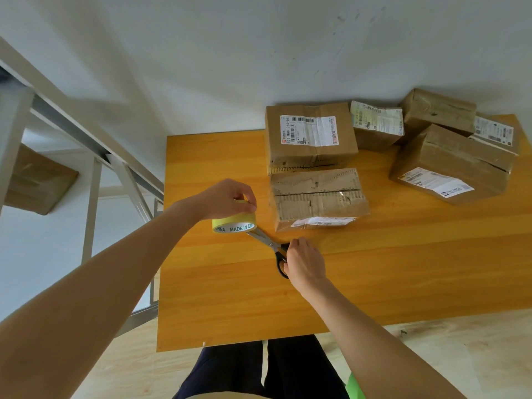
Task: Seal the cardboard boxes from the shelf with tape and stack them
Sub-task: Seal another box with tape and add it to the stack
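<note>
Hands reach in from the bottom edge over an orange wooden tabletop. The left hand grips a yellow tape roll from above, fingers and thumb curled round its rim. White print on the roll reads "MADE IN CH" before curving out of sight. Whether the roll rests on the tabletop or is lifted slightly cannot be told.

The right hand is curled over the black handles of the scissors, hiding most of them. The metal blades point toward the roll, their tips lost under its lower edge.

Just right of the roll sits the nearest box, its top torn and ragged along the centre seam. Touching it behind is a labelled box, and beside that a small box stands against the wall. Further right, a large box lies at an angle, with a top box behind or on it. All label text is too small to read.

At far left, a metal shelf holds one blurred shelf box, partly cut off by a post.
</note>
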Demonstrator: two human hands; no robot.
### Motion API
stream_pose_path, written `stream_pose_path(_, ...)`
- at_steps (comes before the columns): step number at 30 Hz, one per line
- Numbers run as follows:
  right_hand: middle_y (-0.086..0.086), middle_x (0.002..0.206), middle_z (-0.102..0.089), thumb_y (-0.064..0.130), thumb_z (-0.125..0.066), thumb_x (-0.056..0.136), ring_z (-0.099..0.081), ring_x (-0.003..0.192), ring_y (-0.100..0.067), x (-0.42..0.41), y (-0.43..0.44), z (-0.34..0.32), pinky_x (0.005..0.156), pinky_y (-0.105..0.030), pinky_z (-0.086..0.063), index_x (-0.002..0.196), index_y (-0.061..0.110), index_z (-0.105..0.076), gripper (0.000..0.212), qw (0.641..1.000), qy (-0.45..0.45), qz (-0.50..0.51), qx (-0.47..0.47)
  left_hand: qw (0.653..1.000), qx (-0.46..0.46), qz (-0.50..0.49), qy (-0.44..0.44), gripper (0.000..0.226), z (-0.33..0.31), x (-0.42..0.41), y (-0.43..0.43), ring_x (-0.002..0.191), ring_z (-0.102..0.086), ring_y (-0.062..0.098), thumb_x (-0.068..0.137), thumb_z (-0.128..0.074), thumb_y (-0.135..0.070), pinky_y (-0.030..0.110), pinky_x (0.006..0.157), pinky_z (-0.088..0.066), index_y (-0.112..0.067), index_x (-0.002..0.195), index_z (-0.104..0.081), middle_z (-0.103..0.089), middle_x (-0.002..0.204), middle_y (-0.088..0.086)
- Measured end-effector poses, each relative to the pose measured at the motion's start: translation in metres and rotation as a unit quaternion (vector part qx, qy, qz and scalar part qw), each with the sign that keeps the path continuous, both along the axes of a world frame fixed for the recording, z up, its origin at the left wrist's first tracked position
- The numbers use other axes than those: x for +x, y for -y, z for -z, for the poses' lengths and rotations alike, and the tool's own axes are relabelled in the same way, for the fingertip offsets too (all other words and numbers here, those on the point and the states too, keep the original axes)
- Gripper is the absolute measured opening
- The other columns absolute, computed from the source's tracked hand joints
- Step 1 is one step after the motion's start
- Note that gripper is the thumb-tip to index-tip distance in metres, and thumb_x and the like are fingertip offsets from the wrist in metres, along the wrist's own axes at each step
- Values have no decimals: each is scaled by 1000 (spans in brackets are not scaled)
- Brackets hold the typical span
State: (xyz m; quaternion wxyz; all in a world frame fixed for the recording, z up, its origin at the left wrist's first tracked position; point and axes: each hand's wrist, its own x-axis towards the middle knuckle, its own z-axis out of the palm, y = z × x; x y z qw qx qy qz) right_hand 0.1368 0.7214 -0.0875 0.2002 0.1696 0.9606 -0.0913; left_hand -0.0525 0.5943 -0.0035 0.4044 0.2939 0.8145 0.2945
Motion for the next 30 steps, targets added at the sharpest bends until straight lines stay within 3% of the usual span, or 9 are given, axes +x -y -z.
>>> stream_pose_path(3, -7, 111, -60, 34, -61, 94, -62, 98, -23, 3, -2, -9, 73, -29, -48, 118, 7, -48, 39, 998, 19, 43, -42, 1000, -6, 6, -1, 5, 0, -2, -1, 90, -65, 28, 88, -65, -23, 40, 80, -52, -21, 90, -69, -68, 94, 10)
stream_pose_path(5, -4, 96, -62, 33, -64, 92, -64, 81, -20, 11, -7, -12, 62, -30, -49, 110, 8, -46, 36, 988, 30, 81, -125, 1000, -4, 8, 2, 6, 0, -3, -3, 91, -64, 28, 89, -65, -23, 40, 79, -51, -19, 91, -69, -68, 96, 11)
stream_pose_path(8, -1, 91, -57, 31, -77, 82, -58, 76, -14, 26, -13, -9, 61, -29, -49, 99, 12, -43, 43, 933, 65, 172, -310, 1000, -4, 16, 4, 5, 0, -3, -5, 94, -63, 27, 90, -64, -22, 32, 75, -49, -18, 91, -68, -68, 99, 10)
stream_pose_path(12, 3, 88, -47, 52, -86, 62, -48, 76, -11, 37, -11, -12, 64, -23, -40, 91, 19, -41, 63, 865, 100, 233, -432, 1000, -8, 27, 2, 5, 4, -6, -7, 99, -61, 25, 90, -64, -19, 34, 86, -47, -16, 92, -67, -67, 102, 7)
stream_pose_path(16, 2, 84, -39, 64, -82, 55, -42, 73, -13, 41, -8, -17, 67, -24, -39, 90, 18, -39, 72, 838, 88, 246, -480, 999, -21, 32, -2, 6, 7, -8, -10, 98, -61, 22, 90, -62, -19, 35, 85, -48, -17, 90, -67, -67, 102, 4)
stream_pose_path(20, -5, 90, -50, 72, -74, 63, -51, 80, -16, 36, -6, -27, 75, -28, -44, 100, 13, -43, 76, 807, 85, 272, -517, 999, -17, 37, -3, 11, 10, -8, -10, 93, -59, 7, 86, -69, -28, 31, 89, -45, -18, 86, -68, -67, 95, -7)
stream_pose_path(26, 1, 67, -58, 72, -68, 62, -52, 52, -2, 15, 2, -40, 70, -26, -40, 108, 10, -51, 79, 774, 41, 313, -549, 999, -22, 27, -33, 21, 20, -6, -13, 86, -54, 2, 78, -76, -38, 33, 88, -45, -20, 81, -67, -65, 90, -8)
stream_pose_path(30, -4, 62, -58, 74, -66, 60, -51, 46, -2, 3, 6, -44, 75, -30, -38, 97, 4, -54, 80, 766, 11, 323, -556, 999, -28, 18, -42, 21, 24, -5, -12, 83, -52, -2, 76, -77, -41, 32, 83, -44, -23, 77, -65, -64, 88, -11)
